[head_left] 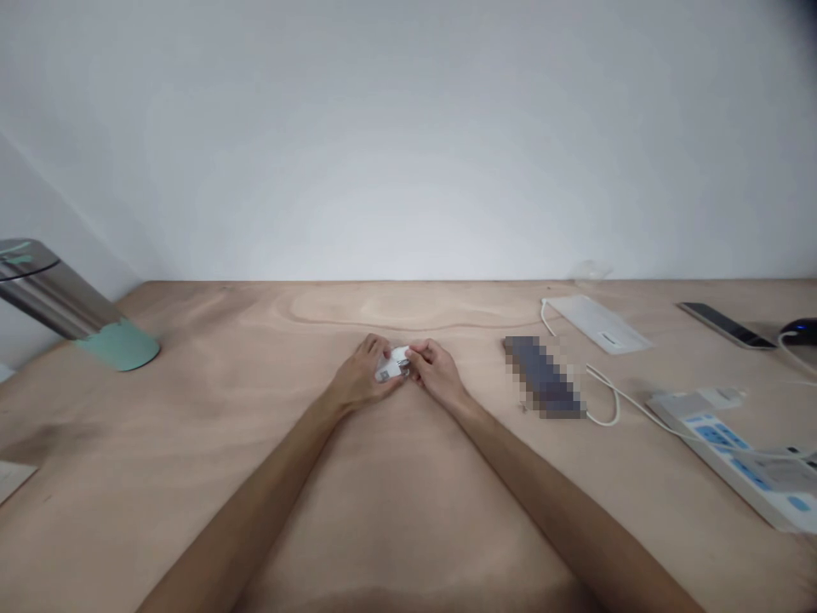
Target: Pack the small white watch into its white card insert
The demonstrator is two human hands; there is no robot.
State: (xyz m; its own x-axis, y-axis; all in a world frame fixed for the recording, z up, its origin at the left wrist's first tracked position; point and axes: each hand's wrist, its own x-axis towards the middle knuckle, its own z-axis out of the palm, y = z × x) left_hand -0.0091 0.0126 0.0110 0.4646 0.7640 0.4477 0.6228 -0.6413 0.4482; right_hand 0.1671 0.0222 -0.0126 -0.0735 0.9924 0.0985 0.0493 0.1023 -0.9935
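In the middle of the plywood table, my left hand and my right hand meet over a small white packet. Its printed surface shows a small grey square code. Fingers of both hands pinch it from either side and hide part of it. Its exact kind is hard to tell at this size. Both forearms stretch up from the bottom of the view, with nothing else in either hand.
To the right lie a pixelated dark object, a white cable, a white pad, a phone, a black mouse and a white power strip. A metal lamp with a green base stands left, against the wall.
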